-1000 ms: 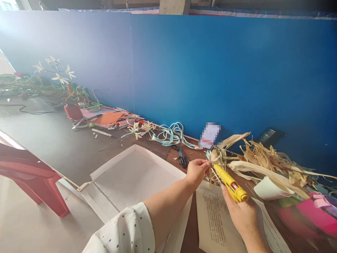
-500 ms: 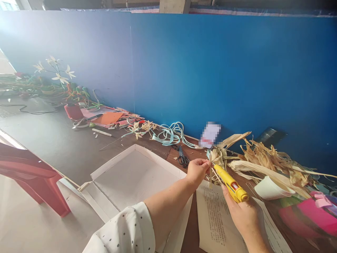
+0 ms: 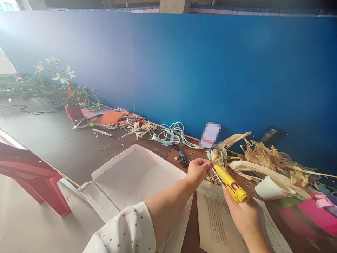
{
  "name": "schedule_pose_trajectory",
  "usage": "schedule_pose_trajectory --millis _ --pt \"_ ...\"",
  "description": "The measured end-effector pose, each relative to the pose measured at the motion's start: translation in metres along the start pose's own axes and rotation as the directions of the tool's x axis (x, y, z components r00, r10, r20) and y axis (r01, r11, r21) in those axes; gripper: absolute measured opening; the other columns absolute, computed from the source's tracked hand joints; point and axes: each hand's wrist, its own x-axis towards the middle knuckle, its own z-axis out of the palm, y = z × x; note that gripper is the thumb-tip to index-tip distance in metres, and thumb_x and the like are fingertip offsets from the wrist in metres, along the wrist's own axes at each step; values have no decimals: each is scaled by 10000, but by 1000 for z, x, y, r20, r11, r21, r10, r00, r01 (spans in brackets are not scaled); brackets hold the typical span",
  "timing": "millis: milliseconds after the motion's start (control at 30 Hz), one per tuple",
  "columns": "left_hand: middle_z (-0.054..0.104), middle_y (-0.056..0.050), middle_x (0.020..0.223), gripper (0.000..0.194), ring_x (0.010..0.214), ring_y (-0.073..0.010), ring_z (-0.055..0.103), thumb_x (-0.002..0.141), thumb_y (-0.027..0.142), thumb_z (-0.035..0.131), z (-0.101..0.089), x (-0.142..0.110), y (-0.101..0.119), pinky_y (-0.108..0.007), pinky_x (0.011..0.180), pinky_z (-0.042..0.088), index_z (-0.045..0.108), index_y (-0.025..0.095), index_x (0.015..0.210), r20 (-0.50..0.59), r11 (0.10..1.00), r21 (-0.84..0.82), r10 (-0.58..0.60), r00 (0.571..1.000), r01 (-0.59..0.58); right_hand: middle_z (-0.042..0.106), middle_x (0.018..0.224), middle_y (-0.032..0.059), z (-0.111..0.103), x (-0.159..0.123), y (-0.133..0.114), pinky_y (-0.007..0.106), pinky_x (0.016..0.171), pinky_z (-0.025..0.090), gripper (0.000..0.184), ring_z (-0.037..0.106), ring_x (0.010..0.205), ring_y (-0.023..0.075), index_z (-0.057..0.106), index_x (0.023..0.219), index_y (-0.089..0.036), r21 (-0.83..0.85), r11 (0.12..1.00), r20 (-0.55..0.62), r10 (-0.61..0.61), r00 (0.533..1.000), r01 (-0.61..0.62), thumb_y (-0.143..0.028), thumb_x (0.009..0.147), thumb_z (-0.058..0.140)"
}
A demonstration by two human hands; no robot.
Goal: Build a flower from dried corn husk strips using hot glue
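Currently, the items in your hands, above the table (image 3: 58,137) toward its far edge. Yellow glue gun (image 3: 229,180): one, long-bodied, a reddish part showing in its side opening, tilted, nozzle end at your left fingertips. Pale husk piece (image 3: 210,177): one, dry, straw-coloured, narrow, hanging below your grip; whether the nozzle touches it, you cannot tell from here. Left hand (image 3: 197,171): thumb and forefinger pinched together on the husk piece. Right hand (image 3: 244,214): fingers wrapped round the glue gun, above the printed sheet (image 3: 213,219).

Against the earlier frames: both hands and the glue gun keep practically the same places.

Containers: shallow white box (image 3: 131,172), open, left of your hands, by the table's near edge, pale floor visible. White cup (image 3: 271,188), tipped over, right of the glue gun, against the dried husks (image 3: 263,154) along the far edge; interior hidden. Pink container (image 3: 316,215), at the right of your view, blurred, a lighter pink piece at its top; contents unclear.
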Motion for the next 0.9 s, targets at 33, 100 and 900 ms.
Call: schedule_pose_trajectory --millis 33,100,900 --pt "486 16 530 304 504 -55 396 620 406 683 0 0 0 -208 514 320 599 115 644 -2 1000 -4 -4 1000 4 552 562 57 0 0 0 259 502 366 346 539 527 170 680 795 -166 -5 1000 -4 -9 1000 9 -431 839 461" --pt "484 17 532 309 504 -55 396 609 407 690 0 -1 2 -208 513 320 601 113 644 -11 1000 -5 -15 1000 15 556 563 54 0 0 1 257 496 359 336 530 513 161 669 768 -165 -19 999 -22 -33 999 32 -426 839 470" --pt "488 15 530 311 509 -59 400 613 406 695 0 0 0 -218 535 333 615 109 650 -12 1000 18 -5 1000 5 559 542 44 4 -2 4 262 468 333 319 489 444 140 666 751 -159 -57 997 -89 -54 995 49 -422 839 507"
